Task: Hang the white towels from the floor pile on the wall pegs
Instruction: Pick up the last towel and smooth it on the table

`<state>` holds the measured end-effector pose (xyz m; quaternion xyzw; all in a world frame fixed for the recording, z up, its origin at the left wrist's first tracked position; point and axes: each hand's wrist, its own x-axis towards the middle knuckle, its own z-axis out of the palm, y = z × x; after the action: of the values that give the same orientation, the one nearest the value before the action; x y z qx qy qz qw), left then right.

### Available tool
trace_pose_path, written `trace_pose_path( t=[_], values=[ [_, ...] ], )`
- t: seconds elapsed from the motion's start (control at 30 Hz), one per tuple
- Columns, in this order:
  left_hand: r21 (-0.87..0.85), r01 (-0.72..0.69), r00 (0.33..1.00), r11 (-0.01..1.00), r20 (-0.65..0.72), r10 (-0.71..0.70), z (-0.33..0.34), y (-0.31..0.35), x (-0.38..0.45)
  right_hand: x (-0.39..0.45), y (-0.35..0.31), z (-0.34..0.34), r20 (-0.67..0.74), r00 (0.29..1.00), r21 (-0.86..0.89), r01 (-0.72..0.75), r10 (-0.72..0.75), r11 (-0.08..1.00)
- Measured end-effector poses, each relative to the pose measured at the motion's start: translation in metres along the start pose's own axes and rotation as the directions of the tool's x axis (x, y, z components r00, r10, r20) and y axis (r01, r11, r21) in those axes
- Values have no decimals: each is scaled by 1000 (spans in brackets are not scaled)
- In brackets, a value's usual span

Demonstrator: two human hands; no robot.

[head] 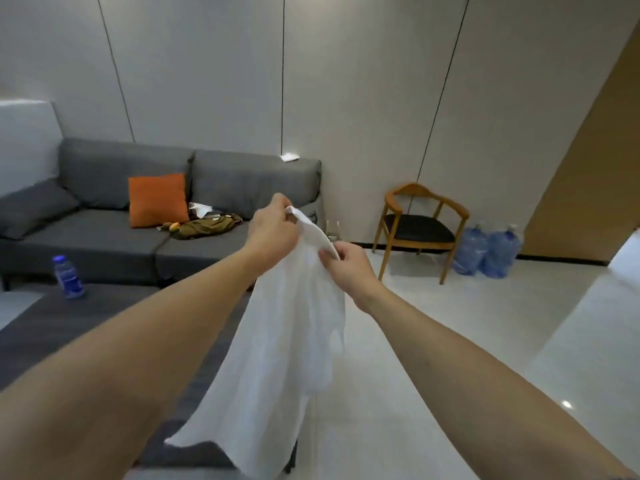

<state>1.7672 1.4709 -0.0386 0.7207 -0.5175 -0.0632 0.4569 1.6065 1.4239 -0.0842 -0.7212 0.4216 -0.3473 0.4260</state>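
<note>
A white towel (277, 348) hangs in front of me at chest height, held by its top edge. My left hand (273, 230) pinches the upper corner of that edge. Slightly lower and to the right, my right hand (346, 265) pinches the same edge. The cloth drops loosely between my forearms, its lower end near the bottom of the view. No wall pegs and no floor pile are in view.
A grey sofa (104, 237) with an orange cushion (157, 199) and an olive bag (207, 226) stands at the left. A dark table (52, 327) in front of it carries a water bottle (69, 277). A wooden chair (419, 226) and two blue water jugs (488, 252) stand by the right wall.
</note>
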Motion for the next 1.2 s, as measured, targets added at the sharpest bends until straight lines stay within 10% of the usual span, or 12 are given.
trace_pose_path(
  t=[0.17,0.4,0.63,0.87,1.07,1.2],
  values=[
    [-100,-1,999,995,36,5,20,9,108,114,-21,-39,-153,988,101,45,-29,994],
    [-205,-94,993,974,45,105,54,2,208,239,-20,-65,7,986,78,164,-165,983],
    [-18,-60,971,998,-233,54,84,-26,297,376,7,-72,278,925,57,254,-260,965],
    [166,268,851,949,-501,-153,58,-73,333,502,14,-45,430,815,-90,468,-389,879],
    [189,500,659,845,-717,-229,6,-99,304,531,-19,22,646,618,77,532,-448,843],
    [135,602,526,787,-809,-264,-44,-110,273,535,-56,81,892,290,117,592,-346,798]
  ],
)
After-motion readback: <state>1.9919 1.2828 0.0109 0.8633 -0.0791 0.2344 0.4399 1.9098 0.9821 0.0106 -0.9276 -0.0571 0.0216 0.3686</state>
